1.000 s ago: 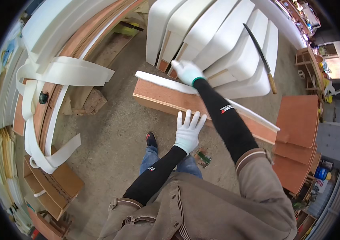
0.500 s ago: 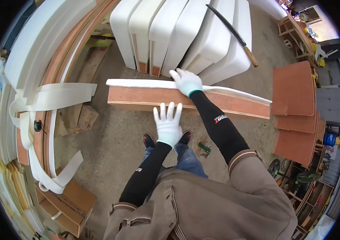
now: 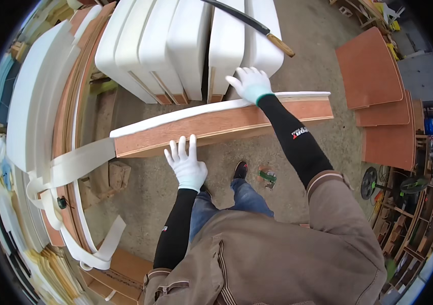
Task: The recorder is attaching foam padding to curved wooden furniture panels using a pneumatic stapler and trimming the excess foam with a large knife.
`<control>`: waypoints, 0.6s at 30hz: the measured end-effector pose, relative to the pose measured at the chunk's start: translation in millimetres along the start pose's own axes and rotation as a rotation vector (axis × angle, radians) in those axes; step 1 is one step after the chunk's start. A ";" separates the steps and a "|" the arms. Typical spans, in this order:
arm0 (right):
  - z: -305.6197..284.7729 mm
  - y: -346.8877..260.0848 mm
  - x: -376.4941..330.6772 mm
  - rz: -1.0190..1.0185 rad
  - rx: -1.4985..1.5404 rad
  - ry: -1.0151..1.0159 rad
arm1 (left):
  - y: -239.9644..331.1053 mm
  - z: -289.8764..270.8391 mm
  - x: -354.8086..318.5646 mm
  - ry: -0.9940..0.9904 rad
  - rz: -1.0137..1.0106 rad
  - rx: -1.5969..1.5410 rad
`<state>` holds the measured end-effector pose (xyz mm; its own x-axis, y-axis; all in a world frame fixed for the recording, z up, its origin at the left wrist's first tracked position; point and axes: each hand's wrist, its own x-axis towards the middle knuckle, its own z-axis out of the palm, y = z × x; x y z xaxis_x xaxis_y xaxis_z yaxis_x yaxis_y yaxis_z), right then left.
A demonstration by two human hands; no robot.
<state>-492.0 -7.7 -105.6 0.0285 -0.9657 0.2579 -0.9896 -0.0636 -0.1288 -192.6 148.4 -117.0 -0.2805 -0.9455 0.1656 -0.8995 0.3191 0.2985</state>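
Foam-topped wooden board point(image 3: 221, 120) sits at our twelve o'clock, probably stiff, its foam strip point(image 3: 186, 113) soft; we'd grip bare wood. Our left hand point(image 3: 187, 166), fingers spread, meets its near edge at eleven; our right hand point(image 3: 253, 85), fingers apart, overlaps the foam at twelve.

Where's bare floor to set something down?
Bare floor shows beyond the padded beam, between the white blocks and reddish boards; another patch lies between the left sleeve and the white strip. Crowded: far left, with stacked sheets, and the lower-right shelves.
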 end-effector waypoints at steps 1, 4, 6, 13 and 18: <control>-2.0 1.5 -6.8 0.154 -0.005 -0.361 | 0.2 -0.3 1.3 0.006 -0.007 0.001; 23.0 11.1 -42.2 0.242 0.024 -0.178 | 4.8 3.5 6.6 -0.018 -0.004 0.029; 9.6 21.8 -28.4 0.250 0.132 -0.527 | -2.8 1.7 -5.6 -0.043 -0.002 0.040; 13.5 87.4 -72.7 0.306 -0.040 -0.103 | 1.9 6.4 -5.6 -0.052 -0.021 0.065; -54.9 127.4 -40.4 0.263 -0.110 -0.305 | 1.5 1.7 -13.9 -0.087 -0.010 0.097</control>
<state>-627.0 37.0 -79.9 -0.2034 -0.9768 -0.0672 -0.9774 0.2066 -0.0449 -190.6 161.8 -120.5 -0.2960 -0.9518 0.0798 -0.9292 0.3063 0.2066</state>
